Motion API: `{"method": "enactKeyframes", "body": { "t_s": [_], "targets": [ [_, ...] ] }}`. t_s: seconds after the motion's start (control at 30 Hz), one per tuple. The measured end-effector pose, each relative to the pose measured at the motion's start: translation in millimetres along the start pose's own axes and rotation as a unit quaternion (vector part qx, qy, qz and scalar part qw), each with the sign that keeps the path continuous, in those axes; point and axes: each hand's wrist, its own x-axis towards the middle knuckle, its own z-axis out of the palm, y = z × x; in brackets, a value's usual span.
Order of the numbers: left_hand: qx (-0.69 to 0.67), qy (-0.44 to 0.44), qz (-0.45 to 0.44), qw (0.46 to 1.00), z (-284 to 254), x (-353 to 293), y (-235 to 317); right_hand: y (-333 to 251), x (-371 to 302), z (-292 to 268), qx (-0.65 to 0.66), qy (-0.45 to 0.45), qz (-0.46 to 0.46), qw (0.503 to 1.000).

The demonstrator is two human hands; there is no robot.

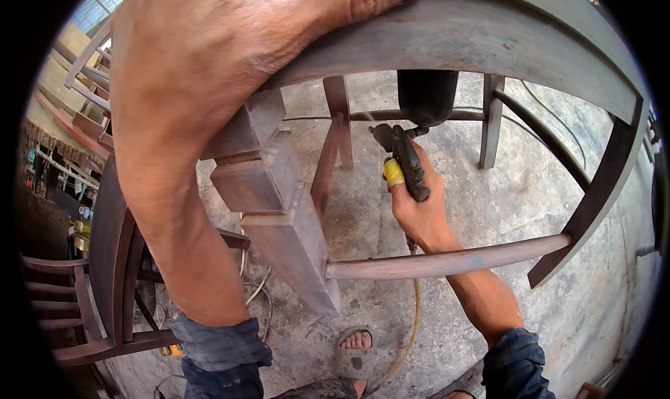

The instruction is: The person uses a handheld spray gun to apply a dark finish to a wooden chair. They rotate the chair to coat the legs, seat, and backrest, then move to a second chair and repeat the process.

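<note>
A dark brown wooden chair (488,43) is tilted up close in front of me, its legs and stretchers showing. My left hand (202,57) grips its curved rail at the upper left, the thumb along the rail; the other fingers are hidden. Under the rail, my right hand (426,207) is wrapped around the handle of a spray gun (405,155) with a yellow part on it. The gun's black cup (426,99) stands on top, partly hidden by the rail. Its nozzle points left, and a faint mist hangs there. A notched front leg (279,242) is nearest me.
The stretcher (447,263) crosses over my right forearm. A tan hose (413,315) runs down to the stained concrete floor (377,224). Other wooden chairs (105,273) stand close at left, with cables (262,294) beside them. My sandalled foot (354,350) is below.
</note>
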Motion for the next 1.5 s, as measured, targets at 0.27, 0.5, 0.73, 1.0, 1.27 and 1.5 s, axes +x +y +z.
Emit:
{"method": "enactKeyframes", "body": {
  "t_s": [0.27, 0.5, 0.73, 1.0, 1.27, 1.5],
  "targets": [
    [-0.091, -0.022, -0.058, 0.994, -9.0, 3.5, -5.7, -14.0, 16.1, 2.3, 0.012, 0.011, -0.007, 1.000],
    [-0.045, -0.028, 0.008, 0.999, -5.4, 0.4, -14.3, -1.4, 22.9, 4.1, 0.064, 0.028, -0.046, 0.996],
    [-0.052, -0.002, -0.019, 0.998, -0.8, -1.6, -8.0, 6.5, -1.2, -8.1, -0.024, -0.022, 0.001, 0.999],
    [-0.060, -0.015, 0.002, 0.998, -2.6, -0.1, -13.3, 10.3, -8.3, -9.9, 0.011, -0.020, 0.039, 0.999],
    [-0.053, -0.034, 0.028, 0.998, -6.9, 0.0, -12.7, 0.9, -1.3, -8.3, -0.013, -0.026, 0.028, 0.999],
    [-0.063, -0.009, 0.019, 0.998, -3.7, -2.6, -11.4, 5.6, -10.8, -8.4, -0.034, -0.035, 0.028, 0.998]
  ]
}}
